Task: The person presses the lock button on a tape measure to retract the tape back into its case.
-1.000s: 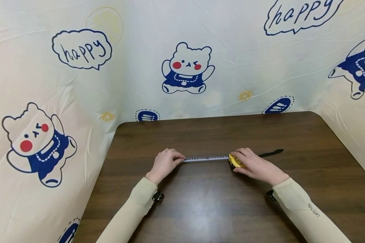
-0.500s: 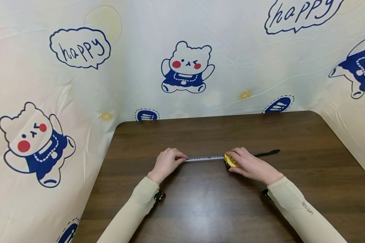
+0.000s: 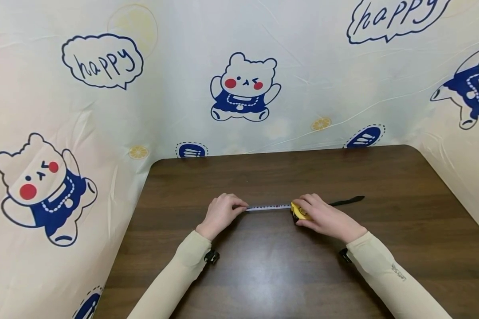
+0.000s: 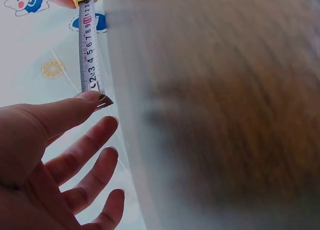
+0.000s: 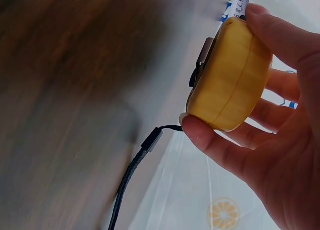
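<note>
A yellow tape measure (image 3: 300,212) is gripped by my right hand (image 3: 323,217) over the table, its case between thumb and fingers in the right wrist view. From the case a short length of white blade (image 3: 268,207) runs straight to the left. My left hand (image 3: 222,215) pinches the hooked end (image 4: 104,102) of that blade between thumb and forefinger, while its other fingers are loosely bent. In the left wrist view, numbers up to a little past ten show along the blade. A black wrist strap (image 5: 129,177) trails from the case.
A dark brown wooden table (image 3: 263,274) lies beneath both hands. Behind it and at its sides hangs a pale cloth (image 3: 175,88) printed with bears, orange slices and lettering. Each sleeve carries a black wrist camera (image 3: 212,256).
My right hand and the tape case have moved left, and my left hand slightly right. The blade stretched between them has become shorter, with both grips kept.
</note>
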Demonstrator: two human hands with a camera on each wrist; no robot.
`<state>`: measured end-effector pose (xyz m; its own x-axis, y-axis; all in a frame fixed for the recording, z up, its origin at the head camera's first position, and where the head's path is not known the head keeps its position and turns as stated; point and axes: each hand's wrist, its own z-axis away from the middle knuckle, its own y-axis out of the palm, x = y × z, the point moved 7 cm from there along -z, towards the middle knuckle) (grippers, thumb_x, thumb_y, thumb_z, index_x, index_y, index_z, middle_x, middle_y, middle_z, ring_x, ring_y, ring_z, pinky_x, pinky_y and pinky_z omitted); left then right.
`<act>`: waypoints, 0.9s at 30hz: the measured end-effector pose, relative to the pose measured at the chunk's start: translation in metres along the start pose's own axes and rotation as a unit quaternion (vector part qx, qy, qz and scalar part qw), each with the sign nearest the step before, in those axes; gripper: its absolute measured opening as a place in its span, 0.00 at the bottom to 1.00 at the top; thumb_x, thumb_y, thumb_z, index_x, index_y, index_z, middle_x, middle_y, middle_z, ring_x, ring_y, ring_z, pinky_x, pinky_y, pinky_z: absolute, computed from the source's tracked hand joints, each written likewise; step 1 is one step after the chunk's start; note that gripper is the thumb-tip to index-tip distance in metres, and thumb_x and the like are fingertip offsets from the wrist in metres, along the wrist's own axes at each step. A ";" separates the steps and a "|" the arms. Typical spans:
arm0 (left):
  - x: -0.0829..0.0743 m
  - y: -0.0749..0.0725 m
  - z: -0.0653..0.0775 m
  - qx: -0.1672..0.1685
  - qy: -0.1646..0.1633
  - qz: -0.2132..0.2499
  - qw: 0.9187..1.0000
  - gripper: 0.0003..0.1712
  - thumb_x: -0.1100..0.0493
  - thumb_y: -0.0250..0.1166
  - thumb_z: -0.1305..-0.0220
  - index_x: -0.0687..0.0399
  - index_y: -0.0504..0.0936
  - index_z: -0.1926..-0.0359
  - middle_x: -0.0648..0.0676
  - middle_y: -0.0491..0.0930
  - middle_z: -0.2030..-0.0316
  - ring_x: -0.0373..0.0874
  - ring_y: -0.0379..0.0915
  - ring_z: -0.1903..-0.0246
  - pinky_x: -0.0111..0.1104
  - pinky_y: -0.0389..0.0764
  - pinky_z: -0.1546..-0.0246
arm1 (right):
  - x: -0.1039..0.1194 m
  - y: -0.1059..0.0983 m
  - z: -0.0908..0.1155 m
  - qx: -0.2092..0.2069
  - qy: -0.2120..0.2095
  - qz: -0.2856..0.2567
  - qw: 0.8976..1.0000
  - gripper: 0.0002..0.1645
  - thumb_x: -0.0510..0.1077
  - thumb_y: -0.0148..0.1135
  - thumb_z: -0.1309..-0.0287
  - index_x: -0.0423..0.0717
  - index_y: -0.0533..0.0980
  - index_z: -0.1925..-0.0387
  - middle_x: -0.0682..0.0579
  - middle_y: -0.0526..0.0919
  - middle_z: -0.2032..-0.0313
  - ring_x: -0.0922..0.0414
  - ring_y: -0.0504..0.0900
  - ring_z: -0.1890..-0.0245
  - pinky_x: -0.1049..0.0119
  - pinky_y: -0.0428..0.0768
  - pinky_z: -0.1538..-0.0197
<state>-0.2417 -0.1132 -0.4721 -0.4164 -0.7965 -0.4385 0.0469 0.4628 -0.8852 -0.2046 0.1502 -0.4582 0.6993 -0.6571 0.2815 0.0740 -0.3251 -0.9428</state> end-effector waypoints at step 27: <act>-0.020 0.005 -0.005 -0.008 0.028 -0.003 1.000 0.05 0.57 0.74 0.34 0.47 0.94 0.60 0.47 0.89 0.62 0.46 0.81 0.61 0.40 0.80 0.62 | 0.011 0.006 -0.008 0.005 0.002 -0.003 1.000 0.33 0.49 0.72 0.34 0.35 0.74 0.35 0.43 0.78 0.43 0.51 0.76 0.47 0.55 0.83 0.46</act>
<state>-0.2380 -0.0926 -0.4671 -0.4676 -0.7762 -0.4230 0.0292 0.4646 -0.8850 -0.2022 0.1354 -0.4594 0.6958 -0.6576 0.2888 0.0862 -0.3227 -0.9426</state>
